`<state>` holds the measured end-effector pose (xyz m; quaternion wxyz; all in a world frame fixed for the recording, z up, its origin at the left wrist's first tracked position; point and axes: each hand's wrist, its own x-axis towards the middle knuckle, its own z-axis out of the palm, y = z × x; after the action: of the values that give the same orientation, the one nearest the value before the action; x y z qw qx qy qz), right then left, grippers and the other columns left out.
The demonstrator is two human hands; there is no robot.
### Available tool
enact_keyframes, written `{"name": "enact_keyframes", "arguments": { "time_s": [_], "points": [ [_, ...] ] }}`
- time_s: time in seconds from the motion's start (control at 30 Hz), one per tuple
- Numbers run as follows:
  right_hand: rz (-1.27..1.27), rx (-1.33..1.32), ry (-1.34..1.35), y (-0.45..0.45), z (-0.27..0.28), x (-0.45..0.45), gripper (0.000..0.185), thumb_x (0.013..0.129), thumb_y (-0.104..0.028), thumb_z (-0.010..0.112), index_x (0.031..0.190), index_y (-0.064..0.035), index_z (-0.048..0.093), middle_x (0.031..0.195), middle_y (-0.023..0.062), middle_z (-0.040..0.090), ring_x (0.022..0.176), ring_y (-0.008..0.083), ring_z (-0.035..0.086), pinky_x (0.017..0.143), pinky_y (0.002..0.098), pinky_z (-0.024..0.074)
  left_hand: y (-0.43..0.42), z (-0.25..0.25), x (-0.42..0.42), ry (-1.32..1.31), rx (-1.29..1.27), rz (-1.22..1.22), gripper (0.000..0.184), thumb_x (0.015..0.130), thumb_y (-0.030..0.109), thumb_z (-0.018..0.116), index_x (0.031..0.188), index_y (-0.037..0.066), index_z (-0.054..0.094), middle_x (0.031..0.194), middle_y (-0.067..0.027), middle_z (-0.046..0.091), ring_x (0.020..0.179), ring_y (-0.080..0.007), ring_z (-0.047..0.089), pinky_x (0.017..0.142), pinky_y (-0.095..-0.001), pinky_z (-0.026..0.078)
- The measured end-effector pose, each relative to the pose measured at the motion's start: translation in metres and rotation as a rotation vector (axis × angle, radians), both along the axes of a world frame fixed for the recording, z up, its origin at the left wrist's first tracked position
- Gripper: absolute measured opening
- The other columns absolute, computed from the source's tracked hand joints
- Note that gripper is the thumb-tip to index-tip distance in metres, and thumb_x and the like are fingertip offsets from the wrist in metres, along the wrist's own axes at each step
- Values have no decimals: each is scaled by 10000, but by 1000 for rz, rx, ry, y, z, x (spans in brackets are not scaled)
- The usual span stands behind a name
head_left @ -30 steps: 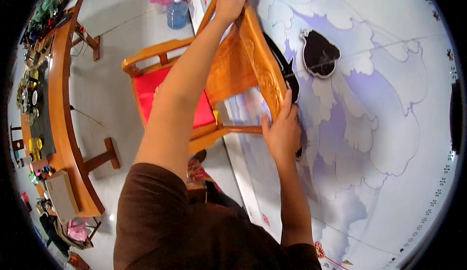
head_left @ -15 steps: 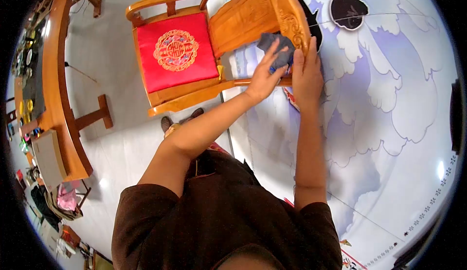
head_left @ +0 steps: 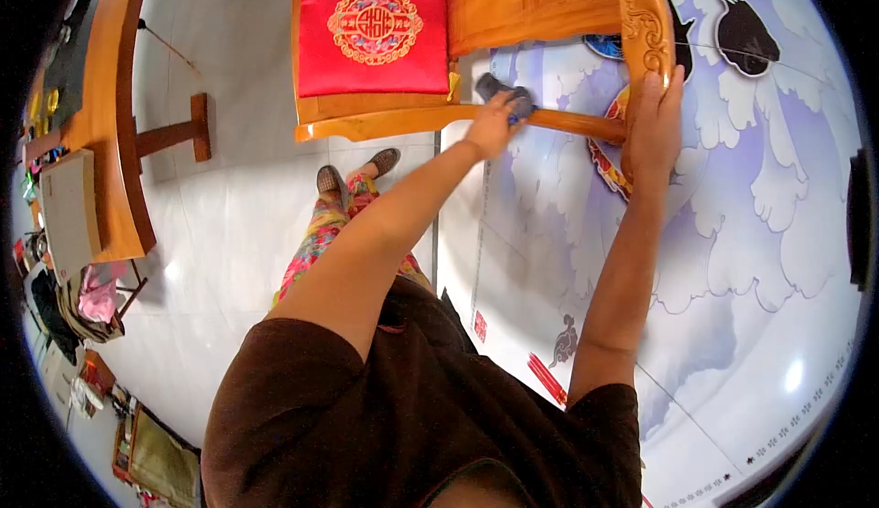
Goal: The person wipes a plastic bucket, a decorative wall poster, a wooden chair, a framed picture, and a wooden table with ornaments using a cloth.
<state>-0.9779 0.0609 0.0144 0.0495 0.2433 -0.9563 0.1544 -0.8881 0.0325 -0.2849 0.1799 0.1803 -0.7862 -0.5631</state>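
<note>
Grey cloth (head_left: 513,100) is bunched in the left hand (head_left: 493,129), fingers closed on it, at a side rail (head_left: 577,124) of the wooden chair (head_left: 536,4) at the top of the head view; this looks like wiping. The right hand (head_left: 656,123) rests against the carved top rail (head_left: 647,27), how tightly I cannot tell. Another stroke would call for a steady chair. Whether the pale boxy object (head_left: 70,210) beside the table (head_left: 119,132) holds anything is unclear.
</note>
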Motion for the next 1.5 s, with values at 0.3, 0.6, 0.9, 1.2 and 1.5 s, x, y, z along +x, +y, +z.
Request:
{"name": "enact_keyframes", "arguments": {
  "time_s": [0.3,0.6,0.9,1.2,1.5],
  "points": [
    [42,-27,50,5,-3,-1,714,1009,-530,385,1490,-6,330,1390,277,499,1294,411,485,1056,432,392,-105,-64,179,-398,-659,-119,477,850,111,584,1325,145,576,1334,-137,528,1259,-310,496,1054,-438,398],
    [-33,91,117,-3,-3,3,771,961,-606,429,1500,-63,331,1374,256,516,1254,415,514,1030,472,408,-120,-38,184,-683,-539,-103,487,851,162,622,1335,165,567,1146,-120,588,1130,-318,562,970,-470,432],
    [-64,173,194,-8,-4,9,829,916,-637,502,1492,-58,356,1380,231,530,1263,377,528,1040,444,410,-98,-69,93,-614,-369,-290,411,916,317,548,1293,158,594,1214,-144,638,1071,-329,639,940,-452,487],
    [-82,252,247,-12,-2,17,882,881,-674,519,1491,-64,338,1311,256,557,1208,412,554,995,486,441,-236,-117,246,-550,134,-129,350,891,397,596,1175,202,656,1066,-173,702,994,-342,670,862,-452,515],
    [-72,305,314,-11,-7,14,939,840,-712,549,1491,-69,337,1294,253,563,1189,414,566,975,487,454,-72,-51,143,-471,-670,-270,396,914,252,540,1281,364,634,1507,-73,415,1383,-285,390,1133,-520,269]
  ]
}}
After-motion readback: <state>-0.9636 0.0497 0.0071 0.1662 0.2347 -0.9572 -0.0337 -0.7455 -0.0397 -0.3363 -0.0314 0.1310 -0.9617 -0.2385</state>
